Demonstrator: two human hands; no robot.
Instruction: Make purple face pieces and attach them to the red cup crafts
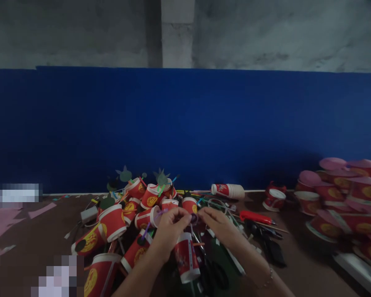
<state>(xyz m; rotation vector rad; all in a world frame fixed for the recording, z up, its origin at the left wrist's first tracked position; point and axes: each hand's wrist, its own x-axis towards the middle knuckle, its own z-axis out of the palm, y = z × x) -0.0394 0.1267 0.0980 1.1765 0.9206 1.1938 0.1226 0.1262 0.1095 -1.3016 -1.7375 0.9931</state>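
My left hand (173,225) is closed in a pinch, and a small dark round piece (193,219) shows at its fingertips. Close by on the right, my right hand (218,225) has its thumb and fingers drawn together; whatever is between them is too small to make out. Just below my hands a red paper cup (186,258) with a white rim lies tilted, an orange strip sticking out at its side. Behind the fingers rests another red cup (190,205) with a yellow emblem. Dark-handled scissors (218,274) lie beside the nearer cup.
Several red cups (113,222) with coloured straws and green paper shapes heap up on the left. A cup stack (228,191) lies at the back. To the right are a red-handled tool (256,217), a black object (273,249) and piled cups with pink discs (333,163). A blue panel (185,128) stands behind.
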